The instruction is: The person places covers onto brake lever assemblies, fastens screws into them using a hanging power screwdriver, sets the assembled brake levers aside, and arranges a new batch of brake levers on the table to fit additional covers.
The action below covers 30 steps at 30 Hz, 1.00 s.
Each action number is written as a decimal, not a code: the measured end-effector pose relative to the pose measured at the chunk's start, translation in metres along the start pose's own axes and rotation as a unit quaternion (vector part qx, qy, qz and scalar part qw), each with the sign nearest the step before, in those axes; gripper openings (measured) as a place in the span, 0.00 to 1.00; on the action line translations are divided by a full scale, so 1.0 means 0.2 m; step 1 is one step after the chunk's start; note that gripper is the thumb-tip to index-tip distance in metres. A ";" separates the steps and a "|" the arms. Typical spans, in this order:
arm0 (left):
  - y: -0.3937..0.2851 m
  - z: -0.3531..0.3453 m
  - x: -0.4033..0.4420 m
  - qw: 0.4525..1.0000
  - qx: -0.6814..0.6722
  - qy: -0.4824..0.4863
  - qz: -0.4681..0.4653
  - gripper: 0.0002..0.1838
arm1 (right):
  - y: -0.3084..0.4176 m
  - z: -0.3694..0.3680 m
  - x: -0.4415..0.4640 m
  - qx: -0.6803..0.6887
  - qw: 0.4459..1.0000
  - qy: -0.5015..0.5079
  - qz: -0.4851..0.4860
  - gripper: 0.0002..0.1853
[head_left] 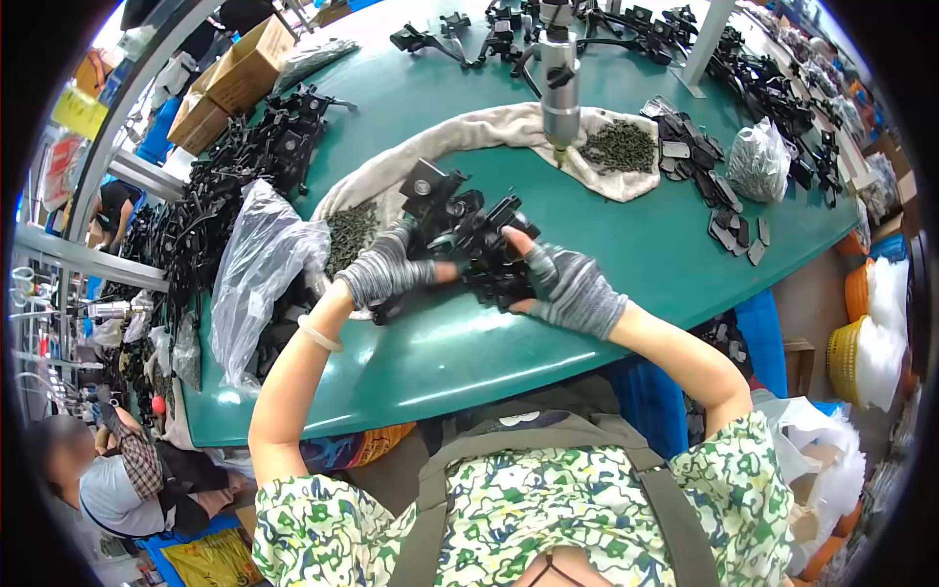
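In the middle of the green table (626, 259), several black lever assemblies (469, 235) are bunched between my two hands. My left hand (386, 269), in a grey striped fingerless glove, is closed on the bunch from the left; its fingertips are mostly hidden behind the black parts. From the right, my right hand (577, 292), gloved alike, grips the bunch with fingers and thumb around it. Where one assembly ends and another begins is hard to make out. A silver power screwdriver (560, 88) hangs upright beyond my hands, its tip above a rolled white cloth (469, 132).
Small dark screws lie in piles inside the cloth, a right pile (620, 147) and a left pile (349, 235). Flat black plates (726, 230) and a plastic bag (758, 161) are at right. Left are a heap of black levers (220, 186), clear plastic (259, 284) and a seated person (127, 479).
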State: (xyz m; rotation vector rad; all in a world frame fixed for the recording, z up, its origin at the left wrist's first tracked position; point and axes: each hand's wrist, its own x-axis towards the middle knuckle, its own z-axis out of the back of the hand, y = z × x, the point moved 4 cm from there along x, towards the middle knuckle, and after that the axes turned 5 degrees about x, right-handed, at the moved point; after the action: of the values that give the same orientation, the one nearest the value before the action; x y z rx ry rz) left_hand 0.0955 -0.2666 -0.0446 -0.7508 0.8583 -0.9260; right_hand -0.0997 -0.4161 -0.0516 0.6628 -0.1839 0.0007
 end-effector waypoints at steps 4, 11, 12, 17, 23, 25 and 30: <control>-0.04 0.04 0.01 0.979 0.145 -0.142 0.011 0.46 | -0.04 0.02 0.07 0.021 0.999 0.006 -0.031 0.47; 0.19 0.15 0.20 0.948 0.231 -0.208 0.063 0.28 | -0.14 0.22 0.26 0.092 0.985 0.123 -0.082 0.34; 0.17 0.16 0.21 0.949 0.234 -0.208 0.035 0.26 | -0.13 0.23 0.29 0.081 0.988 0.112 -0.069 0.33; 0.20 0.17 0.25 0.982 0.049 -0.180 0.014 0.17 | -0.10 0.24 0.44 -0.016 0.996 -0.068 0.052 0.30; 0.22 0.21 0.24 0.945 -0.126 -0.301 -0.029 0.07 | -0.22 0.09 0.64 0.250 0.942 0.137 -0.174 0.25; 0.10 0.25 0.20 0.933 -0.153 -0.327 -0.004 0.09 | -0.17 0.10 0.64 0.269 0.914 0.198 -0.231 0.22; -0.15 0.28 -0.08 0.913 0.179 -0.340 -0.135 0.16 | -0.23 0.14 0.56 0.360 0.924 0.052 -0.123 0.15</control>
State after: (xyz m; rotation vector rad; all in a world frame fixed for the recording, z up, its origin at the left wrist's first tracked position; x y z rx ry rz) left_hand 0.1288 -0.2548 0.0115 -0.8030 -0.0358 -0.9382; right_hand 0.0077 -0.4763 -0.0402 1.4161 0.0115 -0.1441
